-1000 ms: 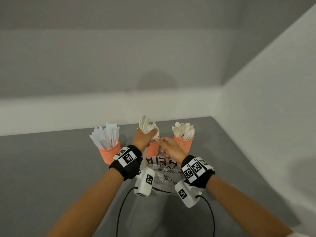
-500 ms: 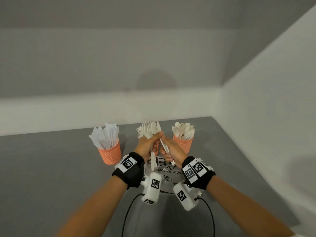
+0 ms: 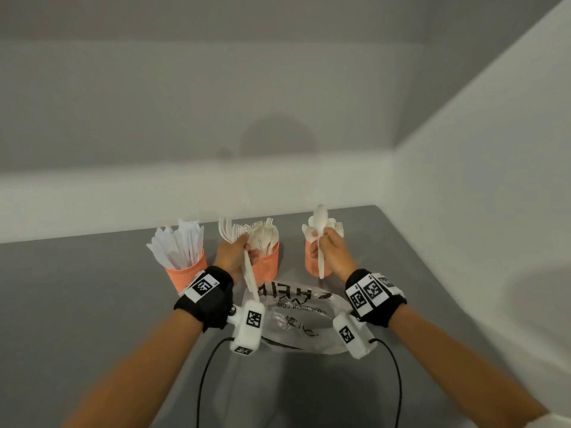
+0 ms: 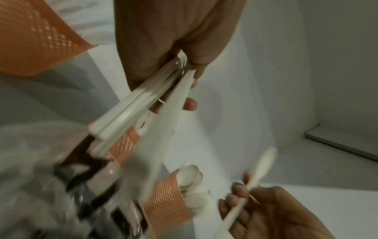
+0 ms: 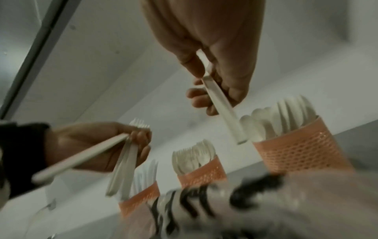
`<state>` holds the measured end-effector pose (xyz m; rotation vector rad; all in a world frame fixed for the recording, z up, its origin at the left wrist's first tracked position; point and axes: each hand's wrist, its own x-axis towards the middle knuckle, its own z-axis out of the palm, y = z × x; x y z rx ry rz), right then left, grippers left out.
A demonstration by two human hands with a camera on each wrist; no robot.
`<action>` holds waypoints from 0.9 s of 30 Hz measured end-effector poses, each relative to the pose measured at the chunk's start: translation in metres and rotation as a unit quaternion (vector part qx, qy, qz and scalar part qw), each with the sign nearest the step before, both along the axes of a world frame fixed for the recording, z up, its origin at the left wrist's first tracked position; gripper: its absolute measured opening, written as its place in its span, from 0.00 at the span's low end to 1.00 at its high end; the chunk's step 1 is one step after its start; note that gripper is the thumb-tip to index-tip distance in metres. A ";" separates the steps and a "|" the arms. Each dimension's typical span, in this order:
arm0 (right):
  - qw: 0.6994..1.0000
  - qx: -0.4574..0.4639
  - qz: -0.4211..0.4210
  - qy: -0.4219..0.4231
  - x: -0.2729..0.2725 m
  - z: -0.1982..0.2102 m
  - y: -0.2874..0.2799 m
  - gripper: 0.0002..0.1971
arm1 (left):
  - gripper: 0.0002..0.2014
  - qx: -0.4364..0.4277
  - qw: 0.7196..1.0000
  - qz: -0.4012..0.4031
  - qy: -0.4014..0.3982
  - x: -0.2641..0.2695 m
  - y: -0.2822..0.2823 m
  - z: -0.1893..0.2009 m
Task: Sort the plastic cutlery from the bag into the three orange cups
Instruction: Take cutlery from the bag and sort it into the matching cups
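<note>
Three orange cups stand in a row on the grey table: the left cup [image 3: 188, 274] holds knives, the middle cup [image 3: 268, 264] forks, the right cup [image 3: 312, 261] spoons. My left hand [image 3: 236, 253] grips a bundle of white forks [image 3: 230, 231] just left of the middle cup, handles [image 4: 131, 113] pointing down toward me. My right hand [image 3: 329, 251] holds one white spoon [image 3: 320, 222] upright in front of the right cup; its handle [image 5: 223, 111] hangs below the fingers. The clear printed bag [image 3: 296, 319] lies flat between my wrists.
A pale wall runs behind the cups and another wall [image 3: 479, 211] closes the right side, near the table's right edge. Black cables [image 3: 204, 375] trail from the wrist cameras toward me. Grey tabletop [image 3: 77, 304] stretches to the left.
My hands were together at the middle cup. The right hand has drawn a spoon out of the bundle and carried it right to the spoon cup; the left keeps the forks.
</note>
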<state>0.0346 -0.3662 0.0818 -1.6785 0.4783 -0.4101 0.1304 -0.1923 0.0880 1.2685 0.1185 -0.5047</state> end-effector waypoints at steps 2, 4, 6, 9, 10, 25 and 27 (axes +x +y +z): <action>0.999 0.009 -0.034 -0.021 0.007 0.009 -0.014 0.14 | 0.12 0.006 0.999 0.026 -0.020 0.013 0.001 0.003; 0.996 0.038 -0.055 -0.050 0.013 0.020 -0.027 0.15 | 0.12 -0.001 0.996 0.064 -0.056 0.023 0.000 0.010; 0.992 0.077 -0.068 -0.075 0.020 0.030 -0.038 0.15 | 0.10 0.001 0.988 0.108 -0.107 0.032 -0.002 0.016; 0.989 0.088 -0.071 -0.097 0.032 0.041 -0.052 0.13 | 0.13 0.031 0.972 0.137 -0.186 0.043 -0.009 0.026; 0.990 0.077 -0.071 -0.096 0.036 0.042 -0.056 0.13 | 0.13 0.033 0.969 0.142 -0.201 0.047 -0.012 0.030; 0.986 -0.159 0.046 0.032 0.046 -0.009 -0.077 0.05 | 0.04 0.148 0.910 0.027 -0.386 0.048 -0.068 -0.014; 0.981 -0.183 0.031 0.047 0.050 -0.019 -0.081 0.05 | 0.05 0.181 0.905 0.024 -0.384 0.045 -0.072 -0.024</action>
